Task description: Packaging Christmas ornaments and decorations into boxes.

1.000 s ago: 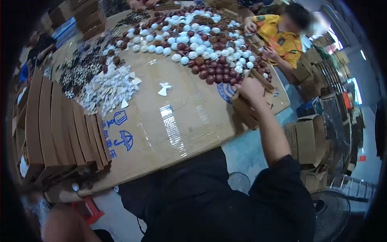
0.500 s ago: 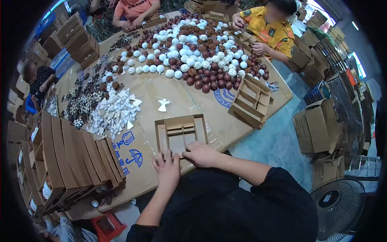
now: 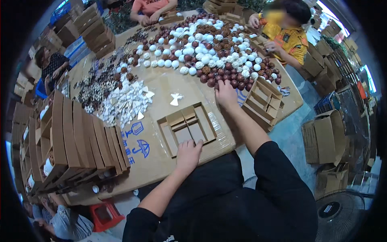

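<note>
In front of me lies a shallow cardboard tray (image 3: 183, 134) with dividers, its compartments bare. My left hand (image 3: 188, 156) grips its near wall, fingers bent over the edge. My right hand (image 3: 226, 96) is stretched forward to the front edge of a cluster of dark red balls (image 3: 231, 77). Its fingers curl down against the nearest balls, and what the fingertips hold is hidden. Just beyond the tray sits a single white angel-shaped ornament (image 3: 175, 99). To its left is a heap of similar white pieces (image 3: 128, 101).
A second divided cardboard tray (image 3: 264, 103) stands right of my right forearm. Stacked filled trays (image 3: 80, 137) crowd the left edge. White balls (image 3: 189, 50) and brown woven balls cover the far table; snowflake pieces (image 3: 94, 86) lie left. Co-workers sit around; a fan (image 3: 336, 215) stands lower right.
My right hand has left the tray and reached forward and right to the dark red balls. My left hand stays on the tray's near edge. The tray now appears slightly turned and the view has shifted.
</note>
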`<state>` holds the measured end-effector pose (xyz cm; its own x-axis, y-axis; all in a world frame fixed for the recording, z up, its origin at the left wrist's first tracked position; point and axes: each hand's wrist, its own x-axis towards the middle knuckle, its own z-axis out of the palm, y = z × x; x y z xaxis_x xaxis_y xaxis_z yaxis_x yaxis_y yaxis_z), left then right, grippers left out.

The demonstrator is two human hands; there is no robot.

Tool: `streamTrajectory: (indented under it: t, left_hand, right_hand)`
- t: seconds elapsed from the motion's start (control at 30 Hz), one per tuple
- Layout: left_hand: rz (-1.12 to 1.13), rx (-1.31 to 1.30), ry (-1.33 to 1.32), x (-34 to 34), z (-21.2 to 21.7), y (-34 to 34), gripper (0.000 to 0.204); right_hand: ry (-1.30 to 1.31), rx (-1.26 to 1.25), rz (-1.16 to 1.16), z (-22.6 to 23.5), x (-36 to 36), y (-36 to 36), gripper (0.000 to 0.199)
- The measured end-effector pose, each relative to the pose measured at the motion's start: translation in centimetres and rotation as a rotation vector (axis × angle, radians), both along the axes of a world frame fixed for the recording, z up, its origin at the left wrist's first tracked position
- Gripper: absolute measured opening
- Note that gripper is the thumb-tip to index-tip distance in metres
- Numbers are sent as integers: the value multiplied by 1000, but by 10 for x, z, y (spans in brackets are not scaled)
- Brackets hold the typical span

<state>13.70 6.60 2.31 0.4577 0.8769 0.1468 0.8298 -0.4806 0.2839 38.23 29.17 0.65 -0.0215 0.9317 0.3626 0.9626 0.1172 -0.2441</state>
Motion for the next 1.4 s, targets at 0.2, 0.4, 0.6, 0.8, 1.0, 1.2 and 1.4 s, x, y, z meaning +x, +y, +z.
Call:
streamTrajectory:
  t: [0.2,0.4,0.6,0.8,1.0,1.2,1.4]
  left_hand:
    - [21,-157,93,-15,-2,-7,27]
    - [95,-266,81,-3,61,22,39]
    - [226,-72,181,-10,20,71,57]
    - [313,-139,212,0,20,72,66]
    - [301,-112,158,-6,11,69,72]
    - [303,-182,181,-2,17,70,71]
    - [304,-118,172,-2,12,69,70]
  right_hand:
    - [386,163,234,27,-24,-72,37]
    - [320,47,453,46,-51,-191,40]
    - [232,-30,374,33,-52,-206,38]
    - [183,-150,548,38,-38,-216,64]
    - [185,-189,517,23,-40,-215,63]
    - [241,-157,552,26,-36,-214,58]
    - [367,-171,496,35,-39,-207,39]
